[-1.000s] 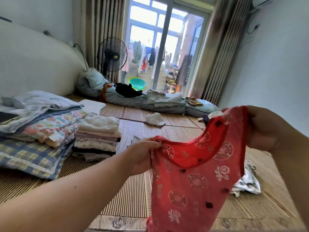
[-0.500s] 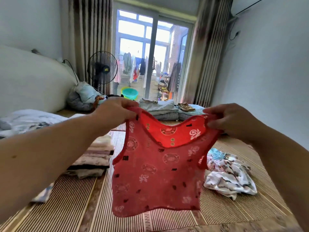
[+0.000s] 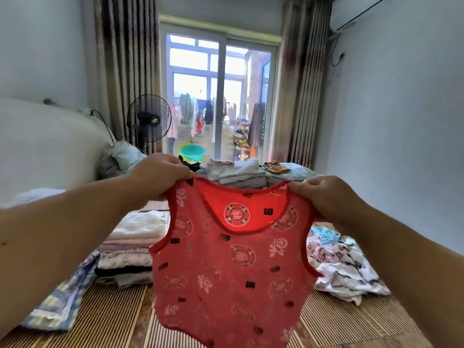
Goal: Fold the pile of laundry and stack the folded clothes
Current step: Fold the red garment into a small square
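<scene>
left hand (image 3: 160,175): raised, fingers pinching vest's left strap | right hand (image 3: 326,194): fingers pinching right strap | red vest (image 3: 233,272): held spread, hanging flat, medallion-printed, folded stack (image 3: 135,249) behind

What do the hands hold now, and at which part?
A red patterned sleeveless top: left hand and right hand each pinch one shoulder strap.
</scene>
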{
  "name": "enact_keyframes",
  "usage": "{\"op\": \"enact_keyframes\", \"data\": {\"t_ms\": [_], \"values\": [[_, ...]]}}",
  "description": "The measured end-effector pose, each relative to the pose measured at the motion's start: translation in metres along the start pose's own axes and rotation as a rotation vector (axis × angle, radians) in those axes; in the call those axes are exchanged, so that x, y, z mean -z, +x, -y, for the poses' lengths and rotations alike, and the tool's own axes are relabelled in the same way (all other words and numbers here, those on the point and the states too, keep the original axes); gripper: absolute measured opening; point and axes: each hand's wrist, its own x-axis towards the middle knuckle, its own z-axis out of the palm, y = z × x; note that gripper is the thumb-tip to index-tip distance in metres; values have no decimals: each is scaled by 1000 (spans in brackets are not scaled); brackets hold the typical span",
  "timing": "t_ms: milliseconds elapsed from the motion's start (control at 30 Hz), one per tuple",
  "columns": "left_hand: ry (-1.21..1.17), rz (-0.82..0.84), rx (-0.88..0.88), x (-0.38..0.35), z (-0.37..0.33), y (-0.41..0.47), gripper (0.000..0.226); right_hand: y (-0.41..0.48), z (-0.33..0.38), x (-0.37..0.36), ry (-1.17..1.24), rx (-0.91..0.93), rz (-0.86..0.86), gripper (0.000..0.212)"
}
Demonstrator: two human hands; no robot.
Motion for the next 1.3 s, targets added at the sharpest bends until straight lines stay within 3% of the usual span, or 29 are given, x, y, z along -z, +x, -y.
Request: {"op": "enact_keyframes", "data": {"t_ms": [133,267,433,533,600,667,733,833,933,1000,1067,1167,1300], "values": [[227,6,15,-25,-17,-11,15,-4,8,-32,87,-68,4,24],[17,167,60,-48,-37,-21,17,-11,25,-55,265,-41,137,28],[-67,206,38,-52,-56,-27,26,-13,37,-60,165,89,169,25],[-88,203,10,-48,-60,-26,30,-11,38,-56,143,126,226,34],[-114,279,2,-45,-60,-27,36,-11,36,-55,86,149,238,40],[-99,351,-28,-44,-60,-31,42,-10,33,-58,25,172,213,29],[40,303,-141,-46,-56,-32,45,-8,32,-62,-14,193,186,6],[287,119,-367,-45,-40,-22,35,-5,32,-58,-28,185,164,8],[134,410,-250,-47,-14,-11,57,-1,35,-45,-24,169,214,13],[83,568,-203,-54,2,-1,45,3,36,-36,-9,163,236,16],[50,551,-166,-59,8,9,27,10,33,-27,-33,162,224,16],[-6,516,-93,-63,9,27,30,27,22,-16,-166,165,133,12],[375,440,-168,-80,2,53,21,61,-8,-15,-213,103,74,10]]}}
